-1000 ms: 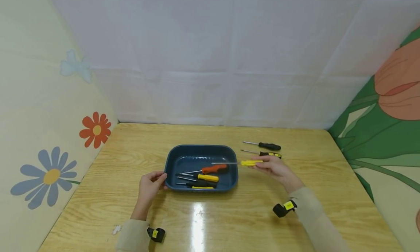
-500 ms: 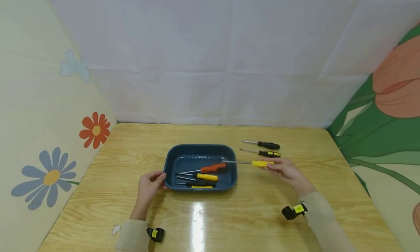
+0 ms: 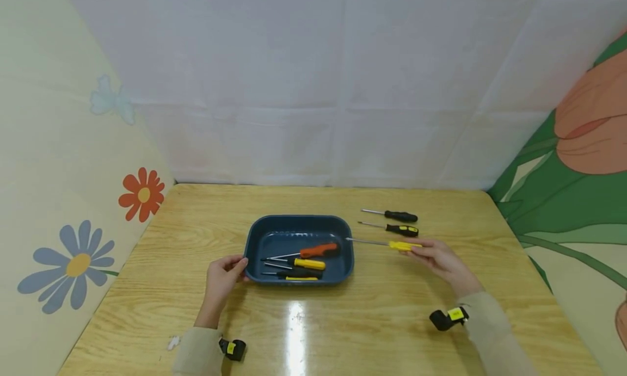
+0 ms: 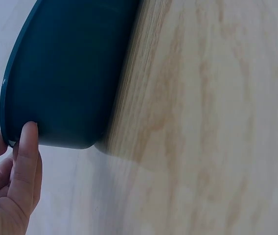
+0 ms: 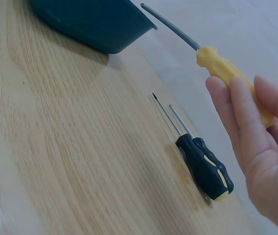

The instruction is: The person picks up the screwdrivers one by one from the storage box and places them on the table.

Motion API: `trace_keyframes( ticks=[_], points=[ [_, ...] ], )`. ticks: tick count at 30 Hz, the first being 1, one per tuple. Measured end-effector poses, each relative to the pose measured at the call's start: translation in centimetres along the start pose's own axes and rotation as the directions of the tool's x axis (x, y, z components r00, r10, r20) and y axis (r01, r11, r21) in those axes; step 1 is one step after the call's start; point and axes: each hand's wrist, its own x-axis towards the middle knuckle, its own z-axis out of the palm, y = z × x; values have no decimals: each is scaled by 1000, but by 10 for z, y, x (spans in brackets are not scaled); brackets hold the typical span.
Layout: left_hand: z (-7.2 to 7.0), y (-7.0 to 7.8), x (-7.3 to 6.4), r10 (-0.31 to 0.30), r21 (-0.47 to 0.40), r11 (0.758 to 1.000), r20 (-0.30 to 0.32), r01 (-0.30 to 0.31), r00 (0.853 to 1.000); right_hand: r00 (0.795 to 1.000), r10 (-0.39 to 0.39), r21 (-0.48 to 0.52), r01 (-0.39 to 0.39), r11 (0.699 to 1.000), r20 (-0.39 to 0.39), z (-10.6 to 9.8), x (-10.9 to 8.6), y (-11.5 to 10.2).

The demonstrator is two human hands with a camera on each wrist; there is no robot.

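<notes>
My right hand (image 3: 438, 259) pinches the yellow handle of a screwdriver (image 5: 227, 70) between thumb and fingers, raised above the table. Its shaft points left, with the tip overlapping the right rim of a dark blue tray (image 3: 299, 222) in the head view. My left hand (image 3: 224, 281) pinches the tray's front left rim; the left wrist view shows a finger against the outer wall and the thumb over the edge. Inside the tray lie several screwdrivers, among them one with a red-orange handle (image 3: 318, 250) and one with a yellow handle (image 3: 309, 264).
Behind my right hand, two more screwdrivers lie on the wooden table (image 3: 362, 321): one with a black handle (image 3: 401, 217), one with a black and yellow handle (image 3: 403, 230). A white cloth (image 3: 294, 93) hangs at the table's back edge. A small white scrap (image 3: 173, 342) is near my left sleeve.
My right hand has moved right with the yellow screwdriver, so its shaft has drawn back from over the tray to the rim. The left hand and tray have stayed put.
</notes>
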Motion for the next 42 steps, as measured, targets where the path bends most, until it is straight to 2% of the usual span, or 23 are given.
trace_keyframes(
  ticks=[9, 19, 24, 31, 42],
  points=[
    [0, 0, 0, 4, 5, 1000, -5, -4, 1000, 999, 0, 20, 1, 1000, -45, -9, -1, 0],
    [0, 0, 1, -11, -3, 1000, 0, 11, 1000, 995, 15, 87, -7, 996, -97, -18, -4, 1],
    [0, -1, 2, -10, -3, 1000, 2, 10, 1000, 995, 17, 78, -9, 997, -100, -22, -3, 1],
    [1, -2, 2, -6, -6, 1000, -2, 6, 1000, 987, 35, 56, -27, 998, -157, -26, 1, 3],
    [1, -2, 2, -5, -10, 1000, 3, 5, 1000, 979, 51, 23, -47, 999, -200, -33, 11, 6]
  ],
)
